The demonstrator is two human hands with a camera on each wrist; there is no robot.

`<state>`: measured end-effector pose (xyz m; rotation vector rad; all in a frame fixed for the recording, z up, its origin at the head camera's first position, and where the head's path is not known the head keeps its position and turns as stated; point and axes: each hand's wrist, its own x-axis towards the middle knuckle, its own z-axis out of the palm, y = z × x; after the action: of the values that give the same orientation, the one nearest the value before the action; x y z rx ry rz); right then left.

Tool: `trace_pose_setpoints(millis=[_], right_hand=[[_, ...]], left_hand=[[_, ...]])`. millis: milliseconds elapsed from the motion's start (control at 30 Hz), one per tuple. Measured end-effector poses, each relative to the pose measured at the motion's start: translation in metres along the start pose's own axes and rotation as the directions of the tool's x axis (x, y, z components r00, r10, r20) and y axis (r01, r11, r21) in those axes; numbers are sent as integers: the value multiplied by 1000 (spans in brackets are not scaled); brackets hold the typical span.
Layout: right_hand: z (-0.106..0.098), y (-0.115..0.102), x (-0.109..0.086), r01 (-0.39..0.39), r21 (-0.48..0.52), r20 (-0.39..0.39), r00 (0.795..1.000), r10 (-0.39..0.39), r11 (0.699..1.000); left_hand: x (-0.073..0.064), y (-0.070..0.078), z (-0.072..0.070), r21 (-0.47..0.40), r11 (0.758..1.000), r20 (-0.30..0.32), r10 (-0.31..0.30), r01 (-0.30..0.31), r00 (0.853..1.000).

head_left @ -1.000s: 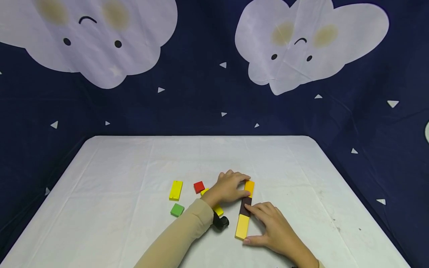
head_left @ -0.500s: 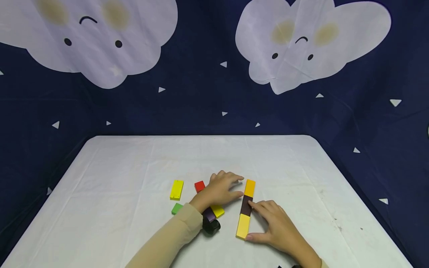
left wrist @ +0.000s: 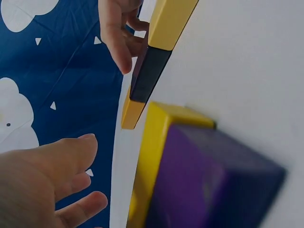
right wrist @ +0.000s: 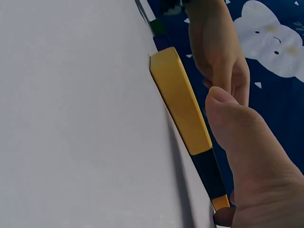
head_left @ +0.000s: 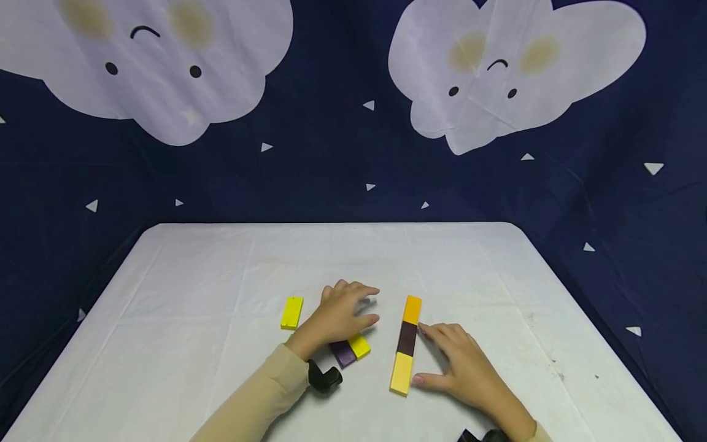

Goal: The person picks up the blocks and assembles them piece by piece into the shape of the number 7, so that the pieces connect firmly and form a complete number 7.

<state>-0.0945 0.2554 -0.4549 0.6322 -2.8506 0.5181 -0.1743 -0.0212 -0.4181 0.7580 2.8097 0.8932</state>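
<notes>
Three flat blocks lie end to end in one straight row: an orange block (head_left: 412, 309) at the far end, a dark brown block (head_left: 407, 338) in the middle and a pale yellow block (head_left: 401, 373) nearest. My right hand (head_left: 469, 374) is just right of the row, thumb and fingers spread, holding nothing. Its index fingertip is close to the brown block; whether they touch, I cannot tell. My left hand (head_left: 338, 314) hovers left of the row, fingers apart and grasping nothing. Below it lie a purple block (left wrist: 204, 180) and a yellow block (left wrist: 151, 156), side by side.
Another yellow block (head_left: 291, 313) lies farther left on the white table (head_left: 221, 270). The left hand and wrist cover the place of the red and green blocks. A dark blue cloth (head_left: 331, 172) with clouds stands behind the table.
My left hand has let go of the orange block and moved left, away from the row. My right hand has eased slightly right, off the blocks. The row stays in place.
</notes>
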Motion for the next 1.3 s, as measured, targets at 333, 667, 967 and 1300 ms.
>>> trace_pose_setpoints(millis=[333, 667, 967, 1300], right_hand=[[1, 8, 7, -11, 1, 26, 1000, 11, 1000], [-1, 10, 17, -18, 4, 74, 997, 17, 1000], [-1, 9, 25, -25, -8, 104, 994, 25, 1000], [0, 7, 29, 0, -11, 106, 994, 1, 1000]], left_hand=[[-18, -10, -5, 61, 998, -26, -30, 31, 999], [-31, -12, -3, 143, 990, -50, 2, 6, 999], [-40, -18, 1, 140, 990, -91, 19, -6, 996], [-49, -22, 0, 116, 992, -1, 56, -55, 998]])
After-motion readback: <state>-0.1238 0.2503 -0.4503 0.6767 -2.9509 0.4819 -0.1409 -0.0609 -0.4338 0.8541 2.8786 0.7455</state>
